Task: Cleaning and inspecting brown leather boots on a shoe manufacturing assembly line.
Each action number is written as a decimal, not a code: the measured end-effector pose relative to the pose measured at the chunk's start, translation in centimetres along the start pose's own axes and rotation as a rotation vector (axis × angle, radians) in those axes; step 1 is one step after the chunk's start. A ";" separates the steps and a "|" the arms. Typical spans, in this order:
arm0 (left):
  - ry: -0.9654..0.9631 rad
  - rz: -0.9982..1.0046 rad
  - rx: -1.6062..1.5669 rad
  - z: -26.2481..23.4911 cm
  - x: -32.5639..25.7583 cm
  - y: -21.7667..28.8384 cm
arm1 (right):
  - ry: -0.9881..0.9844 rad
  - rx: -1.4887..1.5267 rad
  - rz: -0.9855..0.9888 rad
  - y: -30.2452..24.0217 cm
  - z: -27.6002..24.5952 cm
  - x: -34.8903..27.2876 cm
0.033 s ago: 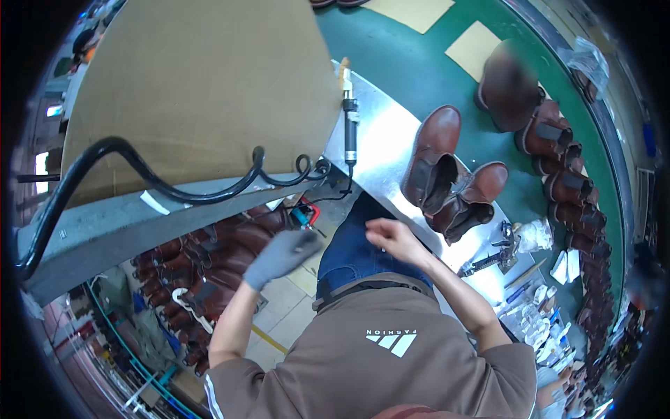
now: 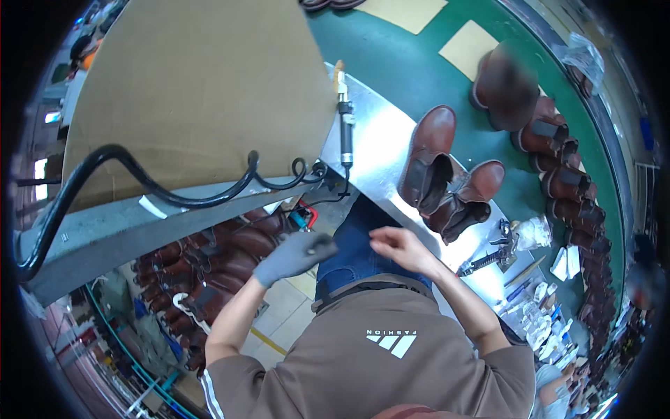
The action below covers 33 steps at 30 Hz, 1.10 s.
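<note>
My left hand point(image 2: 296, 257), in a grey glove, is held over the left side of my lap. Its fingers are loosely bent and I see nothing in them. Across from it my bare right hand point(image 2: 405, 250) hovers above my jeans, fingers half curled with a gap by the thumb, holding nothing visible. The two hands do not touch. Nearest to the right hand, a brown leather boot point(image 2: 457, 211) lies on the metal plate point(image 2: 387, 129) at the bench edge. A second brown boot point(image 2: 429, 153) lies against it, toe pointing away.
A black pen-shaped tool point(image 2: 346, 136) on a coiled black cable point(image 2: 209, 201) stands by a large cardboard panel point(image 2: 202, 91). More brown boots line the green bench point(image 2: 377, 45) at right and crowd below at left point(image 2: 230, 262). A metal hand tool point(image 2: 488, 260) lies near a small jar point(image 2: 532, 232).
My left hand has moved a little to the right, nearer my right hand. The right hand has shifted slightly down and right. The boots stay as they were.
</note>
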State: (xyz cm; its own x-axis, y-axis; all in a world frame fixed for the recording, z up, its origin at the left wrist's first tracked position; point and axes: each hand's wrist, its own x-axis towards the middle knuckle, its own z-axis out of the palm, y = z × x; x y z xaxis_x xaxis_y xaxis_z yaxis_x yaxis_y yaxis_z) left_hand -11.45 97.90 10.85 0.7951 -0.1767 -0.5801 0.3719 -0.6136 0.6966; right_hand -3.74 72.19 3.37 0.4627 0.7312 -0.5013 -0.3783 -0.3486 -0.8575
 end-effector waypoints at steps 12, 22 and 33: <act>0.094 -0.053 -1.290 5.1 21.1 4.1 | 1.322 0.527 -0.011 3.4 -8.4 -13.2; 0.033 -0.040 -0.923 7.2 24.8 10.1 | 0.856 0.959 -0.173 10.0 -11.7 -3.3; -0.303 0.002 -0.927 7.5 22.5 13.3 | 1.024 1.395 -0.169 8.4 -9.8 -7.2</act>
State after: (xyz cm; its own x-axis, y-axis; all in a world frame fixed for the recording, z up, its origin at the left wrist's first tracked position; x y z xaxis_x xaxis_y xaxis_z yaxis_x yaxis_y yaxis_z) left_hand 7.82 79.98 3.90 0.6874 -0.4466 -0.5727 0.7033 0.2129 0.6782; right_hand -2.37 58.28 -1.37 0.6365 -0.1253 -0.7610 -0.3716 0.8148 -0.4450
